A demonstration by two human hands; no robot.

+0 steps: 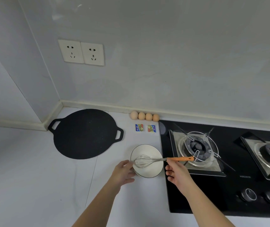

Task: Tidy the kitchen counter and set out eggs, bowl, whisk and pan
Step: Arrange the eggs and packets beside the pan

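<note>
- The counter (24, 177) is being used as the setting-out surface across the lower left of the frame.
- The hob (229, 185) is being left unlit at the right.
- The pan (85, 133) is being laid flat left of centre, apart from the hob.
- The bowl (149, 172) is being stood at lower centre, just beside the hob's edge.
- The left hand (122, 172) is being curled round the bowl's left wall, seemingly to steady it.
- The right hand (178, 174) is being held under the whisk's handle; whether it is pinching or only touching cannot be told.
- The whisk (163, 159) is being rested across the bowl, wires inside and handle jutting right over the hob.
- Four eggs (145, 115) are being lined against the wall ledge at centre, likely to stop them rolling.
- Two butter packets (139, 127) are being kept just below them.
</note>
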